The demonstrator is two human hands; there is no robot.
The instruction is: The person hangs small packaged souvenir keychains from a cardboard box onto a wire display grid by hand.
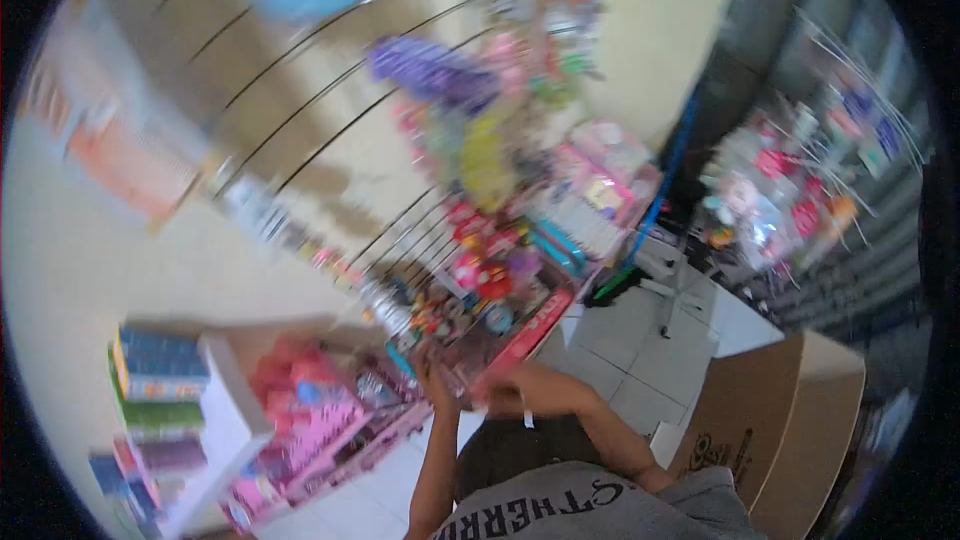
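My left hand (436, 376) is raised in front of small goods at the low end of the wire rack, its fingers smeared by motion. Just to its right, my right hand (525, 389) reaches across my body, also blurred, close to a long pink-red box edge (537, 327). Between and beyond the hands lie a clear packet-like shape (462, 358) and several small colourful items (440, 312). A small white piece (528, 420) shows below my right hand. I cannot tell whether either hand holds anything.
A wire rack (330, 140) with hanging purple, yellow and red packs runs along the wall. An open cardboard box (765, 430) stands at right on the tiled floor (640, 370). White shelving (230, 420) with pink goods (330, 430) is at lower left. Bagged toys (765, 190) hang at right.
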